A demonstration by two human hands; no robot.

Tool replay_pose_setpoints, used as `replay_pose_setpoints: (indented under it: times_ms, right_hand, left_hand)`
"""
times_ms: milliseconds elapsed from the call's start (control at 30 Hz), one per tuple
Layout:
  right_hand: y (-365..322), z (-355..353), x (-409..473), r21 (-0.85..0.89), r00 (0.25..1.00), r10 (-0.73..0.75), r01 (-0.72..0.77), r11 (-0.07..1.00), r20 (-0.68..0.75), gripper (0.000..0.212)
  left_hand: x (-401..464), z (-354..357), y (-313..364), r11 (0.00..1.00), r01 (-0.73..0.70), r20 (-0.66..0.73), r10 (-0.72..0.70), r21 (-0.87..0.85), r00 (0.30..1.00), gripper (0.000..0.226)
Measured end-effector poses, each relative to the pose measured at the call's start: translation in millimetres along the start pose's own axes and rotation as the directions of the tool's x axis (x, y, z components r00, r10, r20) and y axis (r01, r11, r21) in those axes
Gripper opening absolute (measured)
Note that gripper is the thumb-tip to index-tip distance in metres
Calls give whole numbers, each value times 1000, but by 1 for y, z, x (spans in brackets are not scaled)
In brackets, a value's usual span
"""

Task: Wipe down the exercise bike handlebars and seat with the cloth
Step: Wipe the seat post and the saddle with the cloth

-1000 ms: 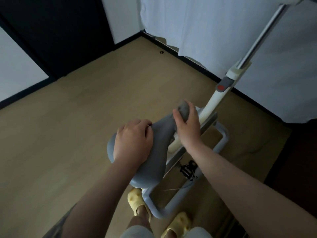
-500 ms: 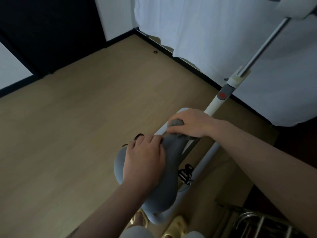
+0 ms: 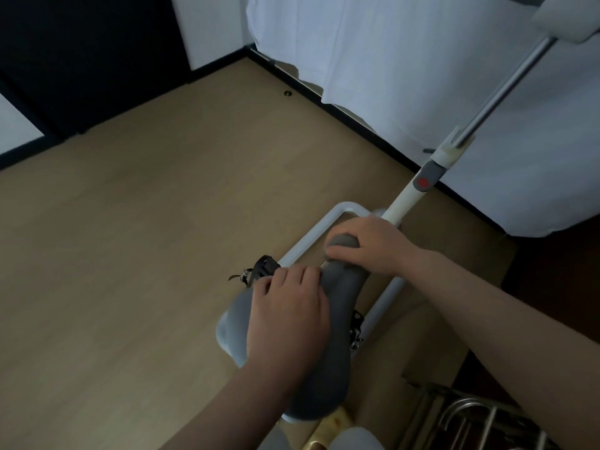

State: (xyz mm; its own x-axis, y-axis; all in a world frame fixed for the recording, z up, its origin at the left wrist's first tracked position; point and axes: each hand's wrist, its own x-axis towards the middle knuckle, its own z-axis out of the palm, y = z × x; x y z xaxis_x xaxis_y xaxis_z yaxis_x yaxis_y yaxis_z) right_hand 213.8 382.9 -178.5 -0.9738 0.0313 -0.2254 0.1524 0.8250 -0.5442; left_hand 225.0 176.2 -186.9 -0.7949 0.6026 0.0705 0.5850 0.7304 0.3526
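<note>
1. Gripping the narrow far nose of the seat [image 3: 341,323] now with the right hand [image 3: 370,245], fingers curled over it; 1.0 s ago held more upright on that tip.
2. Resting on the seat's left side, the left hand [image 3: 289,316], fingers bent, shifted slightly toward the nose.
3. Wiping of the seat seemingly in progress.
4. Cannot tell where the cloth is; handlebars cut off top right.

The pale tan wooden floor [image 3: 136,254] carries the white tubular base frame of the exercise bike [image 3: 328,224], which stands directly on it near the dark skirting board [image 3: 363,125]. A small round dark spot [image 3: 288,93], maybe a floor socket, sits near the white curtain [image 3: 373,60].
</note>
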Motion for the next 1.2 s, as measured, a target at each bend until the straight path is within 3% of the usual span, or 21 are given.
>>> replay_pose_setpoints:
  times_ms: [67, 100, 167, 233, 300, 367, 433, 500, 600, 633, 700, 733, 767, 867, 933, 1000, 1133, 1200]
  right_hand:
    - [0, 0, -6, 11, 995, -79, 78, 997, 62, 34]
    - [5, -2, -8, 68, 996, -54, 49, 996, 75, 32]
    - [13, -4, -11, 226, 998, 66, -65, 972, 4, 21]
    - [11, 6, -14, 440, 948, 264, -164, 883, -177, 12]
    - [-6, 30, -19, 634, 772, 521, -205, 746, -363, 16]
    - [-34, 57, -28, 808, 562, 702, -99, 581, -437, 28]
    - [-51, 72, -34, 852, 489, 744, -3, 523, -455, 37]
    - [-43, 65, -28, 885, 501, 771, -21, 464, -392, 36]
    - [-8, 35, -15, 935, 577, 800, -166, 312, -165, 26]
    - [-1, 30, -14, 900, 628, 763, -230, 370, -154, 23]
    - [3, 31, -15, 628, 766, 562, -277, 727, -312, 22]
    - [3, 31, -17, 428, 828, 405, -227, 875, -388, 23]
    - [1, 29, -18, 250, 878, 266, -175, 952, -399, 24]
    - [-5, 10, -18, -47, 979, 52, -63, 997, -196, 25]
    - [-11, 9, -20, -193, 988, -116, 95, 977, -100, 27]
    - [-17, 7, -23, -198, 968, -250, 246, 949, 5, 31]
    - [-20, -7, -16, -118, 977, -159, 176, 977, 138, 30]
    - [-33, 2, -15, -169, 969, -204, 227, 959, 143, 30]
  left_hand:
    - [0, 1, -1, 1000, 1, 3, -1, 3, 1000, 27]
    - [0, 1, -1, 1000, 3, 5, -3, 5, 1000, 28]
    - [0, 1, -1, 1000, 3, -1, -3, 7, 1000, 30]
    - [0, 0, 0, 1000, 3, -3, -3, 12, 1000, 31]
    - [0, 0, 1, 1000, 10, -7, -10, 22, 1000, 28]
    - [0, 0, 2, 999, 19, -16, -19, 35, 1000, 22]
    - [0, 0, 3, 998, 27, -16, -26, 49, 1000, 18]
    - [0, -1, 4, 998, 38, -15, -37, 55, 999, 16]
    - [0, -3, 6, 998, 56, -5, -56, 41, 998, 20]
    - [-1, -4, 7, 998, 62, -7, -62, 29, 998, 21]
    - [-1, -6, 8, 997, 74, -22, -74, 6, 997, 22]
    - [-2, -6, 8, 996, 84, -33, -85, -6, 996, 22]
    - [-2, -6, 7, 995, 97, -48, -99, -27, 994, 21]
    - [-5, -4, 2, 979, 143, -144, -164, -144, 976, 21]
    - [-15, -5, 0, 965, 177, -214, -217, -192, 952, 20]
    - [-29, -3, -2, 961, 198, -271, -246, -193, 930, 20]
    - [-55, 9, -10, 953, 163, -324, -244, -257, 914, 28]
    - [-66, 10, -14, 920, 193, -322, -307, -340, 896, 38]
